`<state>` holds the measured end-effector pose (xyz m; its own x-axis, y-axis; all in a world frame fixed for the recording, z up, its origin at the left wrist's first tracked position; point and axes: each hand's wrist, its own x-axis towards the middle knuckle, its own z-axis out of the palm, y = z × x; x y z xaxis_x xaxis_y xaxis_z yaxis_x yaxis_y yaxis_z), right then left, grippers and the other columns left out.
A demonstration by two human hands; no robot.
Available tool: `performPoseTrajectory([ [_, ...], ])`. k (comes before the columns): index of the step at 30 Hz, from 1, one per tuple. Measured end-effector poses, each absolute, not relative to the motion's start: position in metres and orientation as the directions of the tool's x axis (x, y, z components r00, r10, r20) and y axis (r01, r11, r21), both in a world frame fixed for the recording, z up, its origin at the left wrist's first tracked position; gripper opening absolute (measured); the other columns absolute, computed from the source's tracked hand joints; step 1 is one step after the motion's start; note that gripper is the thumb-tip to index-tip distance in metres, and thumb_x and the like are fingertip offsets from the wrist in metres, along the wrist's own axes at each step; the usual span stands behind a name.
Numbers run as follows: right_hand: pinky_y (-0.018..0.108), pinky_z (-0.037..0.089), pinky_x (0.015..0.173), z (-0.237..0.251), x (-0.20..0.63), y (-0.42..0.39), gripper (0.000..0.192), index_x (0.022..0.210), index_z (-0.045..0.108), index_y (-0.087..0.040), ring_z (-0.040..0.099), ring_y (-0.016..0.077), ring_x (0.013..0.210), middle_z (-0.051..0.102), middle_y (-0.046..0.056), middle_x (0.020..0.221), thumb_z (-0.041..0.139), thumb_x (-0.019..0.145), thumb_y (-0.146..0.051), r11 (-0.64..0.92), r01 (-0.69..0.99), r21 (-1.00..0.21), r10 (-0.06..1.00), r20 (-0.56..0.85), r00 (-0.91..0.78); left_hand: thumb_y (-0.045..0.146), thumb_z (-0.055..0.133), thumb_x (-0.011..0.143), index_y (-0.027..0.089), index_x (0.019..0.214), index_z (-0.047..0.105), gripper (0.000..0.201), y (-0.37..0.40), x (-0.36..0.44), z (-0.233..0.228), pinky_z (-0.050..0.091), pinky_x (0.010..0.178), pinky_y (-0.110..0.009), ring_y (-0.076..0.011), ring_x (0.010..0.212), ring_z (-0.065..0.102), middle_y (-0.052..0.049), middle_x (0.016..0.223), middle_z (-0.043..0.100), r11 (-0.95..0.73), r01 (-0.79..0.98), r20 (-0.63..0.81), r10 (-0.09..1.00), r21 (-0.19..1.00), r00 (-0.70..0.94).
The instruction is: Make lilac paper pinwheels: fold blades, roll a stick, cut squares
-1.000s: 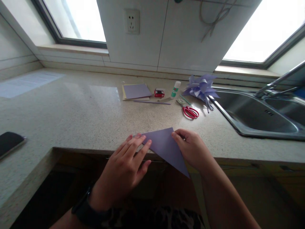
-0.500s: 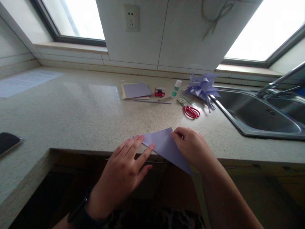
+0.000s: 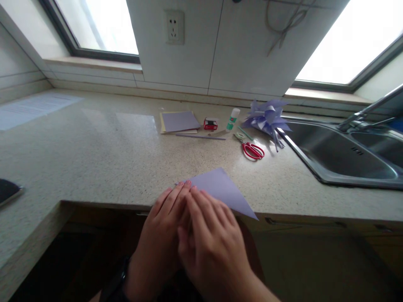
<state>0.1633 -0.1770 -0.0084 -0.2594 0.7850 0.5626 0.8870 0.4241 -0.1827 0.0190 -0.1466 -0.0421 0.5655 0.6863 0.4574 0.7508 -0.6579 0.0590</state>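
Both hands, left (image 3: 160, 235) and right (image 3: 214, 243), flat, fingers together on purple paper (image 3: 226, 193) stretching rightward along desk (image 3: 103, 159) edge

No readable text, brand, number or sign anywhere. Printed sheet (image 3: 34, 108) at far left of counter (image 3: 94, 159): faint lines of print, too blurred to read. Glue stick (image 3: 232, 119): green-and-white label, lettering too small to make out. Small red box (image 3: 210, 123): dark panel on front, no legible marks. Wall socket (image 3: 175, 27): plain, no marking seen. Purple paper (image 3: 222, 191) under hands: blank.
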Motion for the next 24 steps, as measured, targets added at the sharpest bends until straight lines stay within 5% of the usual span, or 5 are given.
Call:
performPoseTrajectory([
  [10,0.047,0.038,0.118,-0.036,0.169,-0.188,0.066,0.148,0.041,0.0,0.035,0.0287,0.147,0.04,0.017,0.156,0.047,0.097,-0.042,0.449,0.886,-0.114,0.815,0.459,-0.354,0.011,0.039,0.096,0.01,0.147,0.046,0.052,-0.152,0.026,-0.043,0.041,0.111,-0.052,-0.0328,0.137,0.044,-0.018,0.15,0.049,-0.575,0.817,0.43,0.747,0.034,0.508],
  [18,0.046,0.036,0.12,-0.038,0.181,-0.187,0.082,0.152,0.034,-0.002,0.035,0.0291,0.147,0.039,0.015,0.158,0.045,0.096,-0.061,0.421,0.905,-0.063,0.841,0.401,-0.363,0.01,0.055,0.091,0.013,0.152,0.041,0.063,-0.153,0.025,-0.044,0.039,0.112,-0.051,-0.0324,0.134,0.045,-0.017,0.149,0.049,-0.535,0.844,0.346,0.8,0.042,0.49],
  [24,0.048,0.04,0.116,-0.042,0.216,-0.192,0.08,0.152,0.034,0.0,0.04,0.0302,0.144,0.041,0.017,0.156,0.048,0.096,-0.056,0.33,0.943,0.033,0.869,0.38,-0.318,0.02,0.06,0.089,0.015,0.151,0.042,0.064,-0.151,0.028,-0.036,0.041,0.109,-0.054,-0.0343,0.129,0.049,-0.015,0.144,0.053,-0.518,0.849,0.344,0.82,0.107,0.457],
])
